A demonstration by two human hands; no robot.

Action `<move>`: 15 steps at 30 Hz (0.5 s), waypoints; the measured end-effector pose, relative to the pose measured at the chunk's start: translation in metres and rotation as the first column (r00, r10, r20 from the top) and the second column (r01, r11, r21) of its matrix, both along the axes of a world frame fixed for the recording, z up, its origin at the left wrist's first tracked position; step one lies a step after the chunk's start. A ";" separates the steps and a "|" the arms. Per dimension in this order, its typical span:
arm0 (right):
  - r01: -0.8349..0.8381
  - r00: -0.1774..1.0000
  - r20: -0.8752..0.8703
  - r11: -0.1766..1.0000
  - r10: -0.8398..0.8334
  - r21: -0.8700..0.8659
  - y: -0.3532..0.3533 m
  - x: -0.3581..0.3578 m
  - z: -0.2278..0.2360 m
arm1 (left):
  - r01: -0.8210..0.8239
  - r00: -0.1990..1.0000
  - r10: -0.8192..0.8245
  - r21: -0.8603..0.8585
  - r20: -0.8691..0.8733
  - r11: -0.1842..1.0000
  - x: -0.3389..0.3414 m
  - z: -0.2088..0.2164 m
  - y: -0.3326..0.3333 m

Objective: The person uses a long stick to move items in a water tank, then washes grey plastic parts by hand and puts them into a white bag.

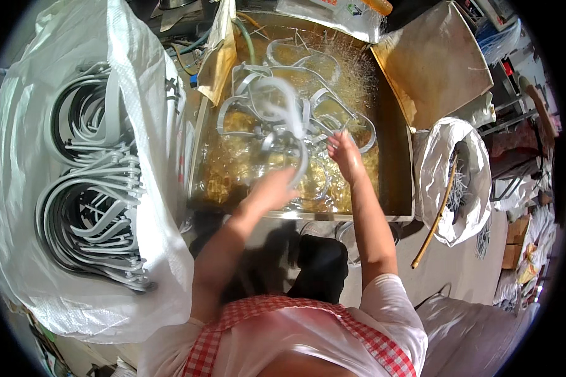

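A curved grey-white plastic band point(303, 164), smeared by motion, rises from my left hand point(273, 190) over a shallow metal tank point(383, 218) of water. The fingers of that hand look closed on its lower end, though blurred. My right hand point(344, 152) is over the tank's right half, fingertips drawn together beside the floating plastic. What it pinches, if anything, cannot be made out. Several looped grey-white plastic pieces point(226, 118) with thin connecting stems lie tangled in the water. Splashes show at the tank's far right.
On my left stands a large white woven bag point(166, 276) with stacked curved grey bands point(66, 188). Right of the tank, a white sack point(431, 195) holds thin scraps point(462, 188), with a wooden stick point(443, 207) across it. Stained boards point(443, 69) flank the tank; a green hose point(246, 41) enters it.
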State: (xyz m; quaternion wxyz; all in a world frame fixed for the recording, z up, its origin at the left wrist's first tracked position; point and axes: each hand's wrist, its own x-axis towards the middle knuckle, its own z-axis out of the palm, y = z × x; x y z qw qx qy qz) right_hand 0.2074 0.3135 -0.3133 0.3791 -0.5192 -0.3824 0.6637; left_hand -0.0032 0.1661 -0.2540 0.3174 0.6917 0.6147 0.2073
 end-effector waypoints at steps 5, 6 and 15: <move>-0.208 0.825 -0.545 0.977 0.149 -0.047 0.016 -0.020 0.063 | 0.122 0.967 -0.167 -0.227 -0.191 0.966 0.011 0.007 -0.008; -0.082 0.888 -0.460 0.991 0.024 -0.108 0.021 -0.012 0.057 | 0.138 0.969 -0.174 -0.205 -0.173 0.969 0.012 0.007 -0.006; 0.107 0.551 0.506 0.657 -0.664 0.746 0.023 0.076 -0.004 | -0.397 0.330 0.578 -0.445 0.747 0.803 -0.042 0.016 0.010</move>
